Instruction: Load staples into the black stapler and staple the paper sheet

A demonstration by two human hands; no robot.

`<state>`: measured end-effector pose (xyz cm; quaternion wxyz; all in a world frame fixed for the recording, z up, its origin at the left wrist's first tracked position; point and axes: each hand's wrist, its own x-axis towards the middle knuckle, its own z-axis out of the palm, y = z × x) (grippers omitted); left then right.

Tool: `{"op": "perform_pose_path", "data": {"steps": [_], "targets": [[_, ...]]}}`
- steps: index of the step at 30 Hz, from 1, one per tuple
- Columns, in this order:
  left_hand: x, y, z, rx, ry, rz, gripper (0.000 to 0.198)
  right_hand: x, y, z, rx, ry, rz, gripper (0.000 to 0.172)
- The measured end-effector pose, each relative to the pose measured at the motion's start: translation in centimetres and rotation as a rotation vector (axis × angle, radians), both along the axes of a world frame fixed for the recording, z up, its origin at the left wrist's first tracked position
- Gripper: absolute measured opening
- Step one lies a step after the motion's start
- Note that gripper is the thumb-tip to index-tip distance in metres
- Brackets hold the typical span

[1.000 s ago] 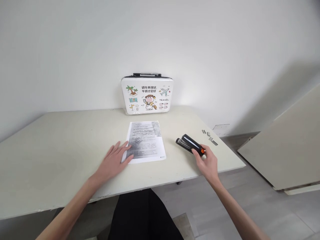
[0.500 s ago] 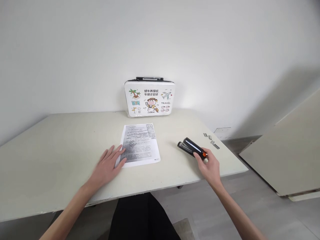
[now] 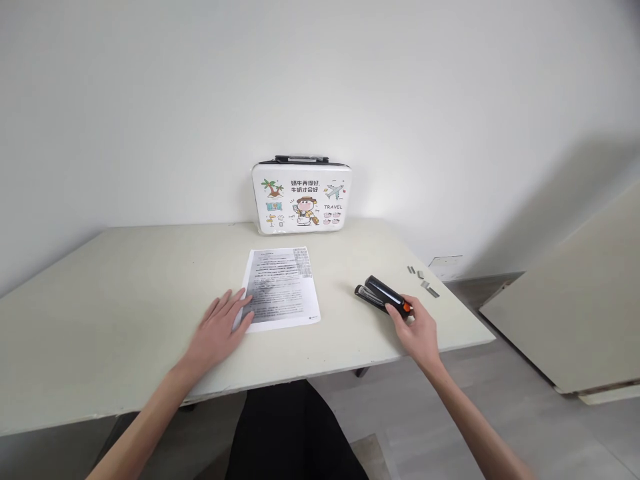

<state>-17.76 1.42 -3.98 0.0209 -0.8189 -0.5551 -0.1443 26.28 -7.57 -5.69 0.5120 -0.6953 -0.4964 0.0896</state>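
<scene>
A printed sheet of paper [image 3: 280, 287] lies flat on the table, with dense dark text over most of it. My left hand [image 3: 220, 328] rests at its left edge, fingers spread, thumb and fingertips touching the margin. To the right of the sheet, my right hand [image 3: 419, 330] grips the rear end of a black stapler [image 3: 384, 295] with an orange part near my fingers. The stapler's nose points left toward the paper, and a gap shows between its upper arm and base. Whether it touches the table I cannot tell.
Several small strips of staples [image 3: 425, 283] lie near the right edge of the table [image 3: 125, 287]. A white cartoon-printed case [image 3: 303, 200] with a black handle stands at the back against the wall. A pale panel [image 3: 575, 300] stands beyond the table's right side.
The camera view has shifted slightly. Both hands, the paper and the stapler otherwise look nearly the same.
</scene>
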Motion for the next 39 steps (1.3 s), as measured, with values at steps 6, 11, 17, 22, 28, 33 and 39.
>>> {"op": "perform_pose_path", "data": {"steps": [6,11,17,22,28,33,39], "targets": [[0.1,-0.2,-0.1,0.023,-0.015,0.001,0.056,0.1,-0.1,-0.2,0.002,-0.03,0.001,0.057],[0.2,-0.1,0.0,0.032,-0.005,0.001,0.055,0.2,-0.1,-0.2,0.0,-0.032,-0.015,0.056],[0.2,-0.1,0.0,0.024,0.0,-0.004,0.057,0.2,0.0,-0.3,0.001,-0.025,-0.014,0.056],[0.2,-0.2,0.0,0.027,0.003,0.001,0.058,0.3,0.1,-0.4,0.002,-0.033,-0.001,0.058],[0.2,-0.1,0.1,0.029,0.0,-0.003,0.058,0.4,0.1,-0.5,-0.013,-0.05,0.007,0.056],[0.2,0.0,0.0,0.03,0.005,-0.009,0.058,0.6,0.3,-0.8,-0.03,-0.024,0.017,0.058],[0.1,0.0,-0.1,0.041,0.016,-0.009,0.057,0.9,0.4,-1.1,-0.055,-0.057,0.034,0.057]]}}
